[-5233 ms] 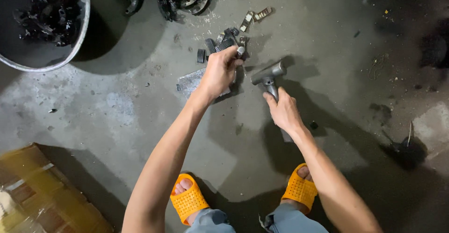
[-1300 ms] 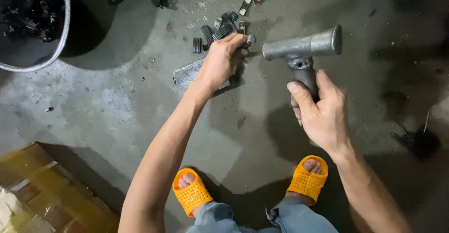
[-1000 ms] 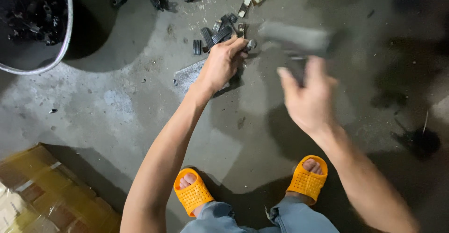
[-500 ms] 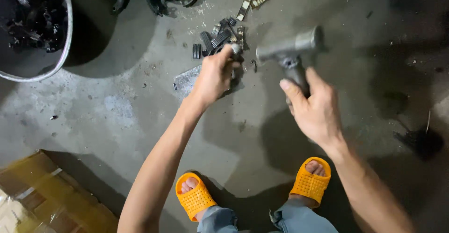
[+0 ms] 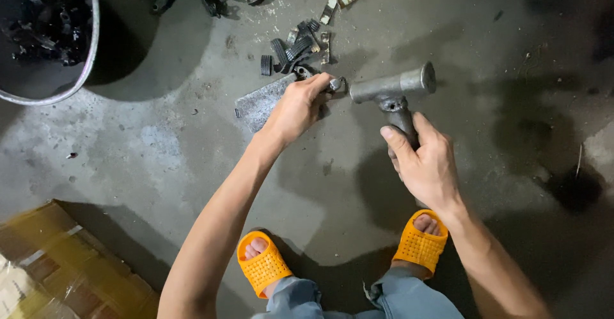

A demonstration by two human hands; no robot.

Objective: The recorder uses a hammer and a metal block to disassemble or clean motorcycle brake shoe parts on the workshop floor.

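Gripping the metal hammer [image 5: 393, 92] by its handle, our right hand [image 5: 425, 162] holds it raised; our left hand [image 5: 300, 104] pinches a small metal part [image 5: 337, 85] against the flat plate [image 5: 259, 104] on the floor.

Pretty dim overall, lit from above. Heavy dark shadows pooling on the concrete floor [image 5: 160, 159], right side nearly black. Sharp mostly, no real blur or glare.

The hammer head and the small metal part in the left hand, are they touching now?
Cannot tell. In the head view the hammer head ends right beside the small metal part pinched by the left hand; no clear gap or contact shows.
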